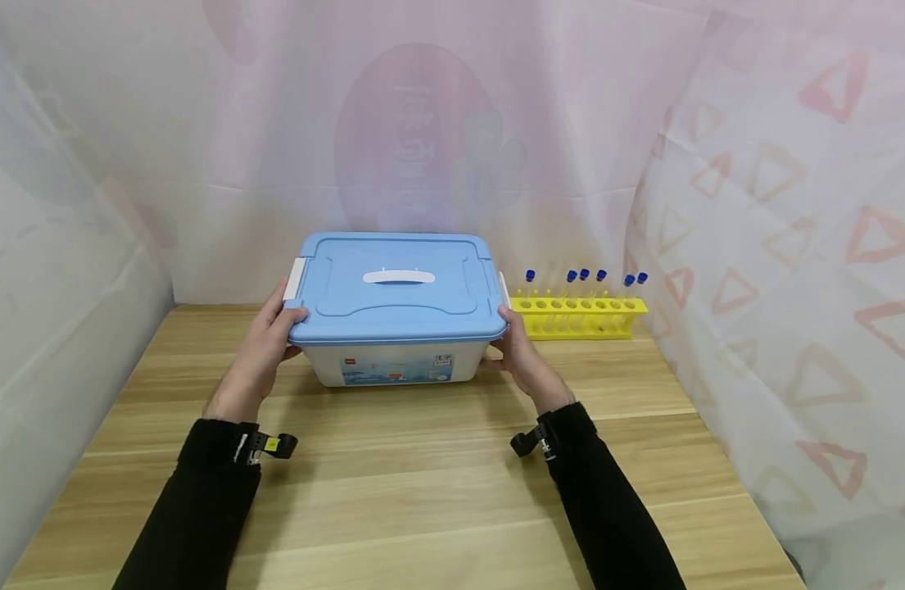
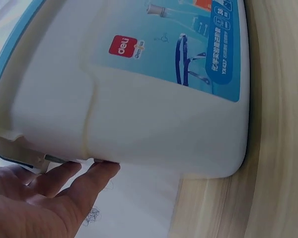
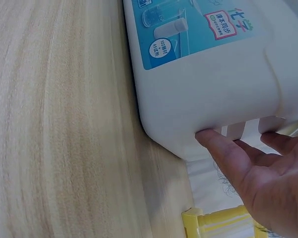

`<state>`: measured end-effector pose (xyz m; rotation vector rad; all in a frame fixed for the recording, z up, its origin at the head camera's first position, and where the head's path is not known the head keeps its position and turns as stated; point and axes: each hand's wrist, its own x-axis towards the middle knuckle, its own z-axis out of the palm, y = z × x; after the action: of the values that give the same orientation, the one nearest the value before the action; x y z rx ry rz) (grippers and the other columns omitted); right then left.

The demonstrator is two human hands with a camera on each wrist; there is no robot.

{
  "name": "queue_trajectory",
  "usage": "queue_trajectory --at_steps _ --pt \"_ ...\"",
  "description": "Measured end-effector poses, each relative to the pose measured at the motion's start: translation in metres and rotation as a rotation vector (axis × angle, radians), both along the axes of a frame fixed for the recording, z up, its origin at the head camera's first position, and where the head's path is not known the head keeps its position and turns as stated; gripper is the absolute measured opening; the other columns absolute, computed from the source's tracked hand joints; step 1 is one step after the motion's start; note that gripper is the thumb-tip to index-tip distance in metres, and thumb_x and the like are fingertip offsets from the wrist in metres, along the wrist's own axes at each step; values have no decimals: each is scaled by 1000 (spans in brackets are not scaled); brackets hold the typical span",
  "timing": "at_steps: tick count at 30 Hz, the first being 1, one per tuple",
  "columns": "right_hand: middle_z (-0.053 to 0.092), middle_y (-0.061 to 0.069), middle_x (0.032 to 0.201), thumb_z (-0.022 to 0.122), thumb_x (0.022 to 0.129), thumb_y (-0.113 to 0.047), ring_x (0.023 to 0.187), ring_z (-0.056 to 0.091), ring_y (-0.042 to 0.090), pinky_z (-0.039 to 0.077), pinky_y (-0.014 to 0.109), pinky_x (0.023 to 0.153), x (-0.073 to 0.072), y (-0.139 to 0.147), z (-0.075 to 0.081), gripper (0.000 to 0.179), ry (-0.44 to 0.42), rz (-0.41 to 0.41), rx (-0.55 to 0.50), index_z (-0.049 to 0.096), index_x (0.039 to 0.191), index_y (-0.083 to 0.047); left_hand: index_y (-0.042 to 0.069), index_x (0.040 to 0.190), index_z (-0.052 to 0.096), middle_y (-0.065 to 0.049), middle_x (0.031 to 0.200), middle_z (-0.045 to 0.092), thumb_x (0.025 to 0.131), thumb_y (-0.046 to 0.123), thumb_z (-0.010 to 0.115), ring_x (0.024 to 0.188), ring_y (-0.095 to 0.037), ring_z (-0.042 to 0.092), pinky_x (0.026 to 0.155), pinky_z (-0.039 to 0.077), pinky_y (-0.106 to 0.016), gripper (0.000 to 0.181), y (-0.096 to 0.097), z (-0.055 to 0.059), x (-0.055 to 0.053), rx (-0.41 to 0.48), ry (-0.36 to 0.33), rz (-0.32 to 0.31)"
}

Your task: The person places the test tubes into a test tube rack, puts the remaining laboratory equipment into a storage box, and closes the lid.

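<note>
A white plastic storage box [image 1: 315, 365] with a blue lid [image 1: 400, 299] and a white carry handle [image 1: 398, 277] stands toward the back of the table. My left hand [image 1: 260, 352] grips its left end, thumb on the lid's corner and fingers beneath the rim. At the opposite end my right hand [image 1: 523, 356] holds the box the same way, thumb at the lid's edge. Both wrist views show fingertips against the side walls below the rim. A blue printed label [image 2: 164, 54] with a red deli logo covers the front of the box.
Right beside the box, a yellow test tube rack [image 1: 579, 328] holds several clear tubes with blue caps [image 1: 585, 274]. Pale printed curtains [image 1: 275, 139] enclose the wooden table [image 1: 400, 475] at the back and both sides.
</note>
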<state>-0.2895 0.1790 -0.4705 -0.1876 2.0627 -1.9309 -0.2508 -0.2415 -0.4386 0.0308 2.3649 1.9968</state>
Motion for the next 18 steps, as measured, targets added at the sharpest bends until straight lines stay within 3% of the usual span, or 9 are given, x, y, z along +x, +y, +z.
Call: queue_trajectory --at_steps 13,18 --pt "27 17 193 25 113 -75 176 34 54 44 85 131 3 -2 3 87 6 -20 -16 28 188 -31 49 187 -5 -6 201 -7 123 43 37 178 -60 22 138 27 -87 77 2 0 0 4 -8 4" --pt "22 16 196 27 113 -71 178 32 54 42 85 132 3 -2 3 87 3 -29 -23 24 190 -30 49 187 -6 -5 200 -8 122 43 37 178 -60 22 139 27 -86 78 2 -1 -1 4 -16 6"
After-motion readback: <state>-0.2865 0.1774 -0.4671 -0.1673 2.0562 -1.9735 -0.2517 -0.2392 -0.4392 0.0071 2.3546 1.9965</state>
